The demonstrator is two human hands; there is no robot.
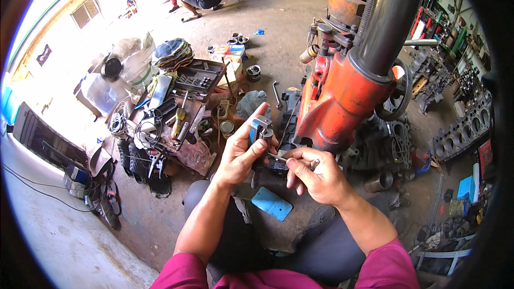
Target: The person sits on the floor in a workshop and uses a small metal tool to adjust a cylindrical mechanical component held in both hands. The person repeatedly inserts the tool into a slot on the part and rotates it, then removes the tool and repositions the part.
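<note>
**One Metal Part (pixel 262 130) Gripped, One Thin Rod (pixel 279 158) Pinched**

The single grey part is held above the lap by the left hand (pixel 239 155), fingers curled around it, forefinger raised straight. By thumb and fingers of the right hand (pixel 320 175), the one rod is pinched, its tip aimed at the part; whether they touch cannot be told. Beyond both hands, one red machine (pixel 345 99) and one wrench (pixel 276 95) are seen. One light-blue flat piece (pixel 272 204) is seen on the floor below. To the left, one yellow-handled screwdriver (pixel 179 121) is set near one dark tray (pixel 218 75), whose small metal pieces cannot be counted exactly.
</note>
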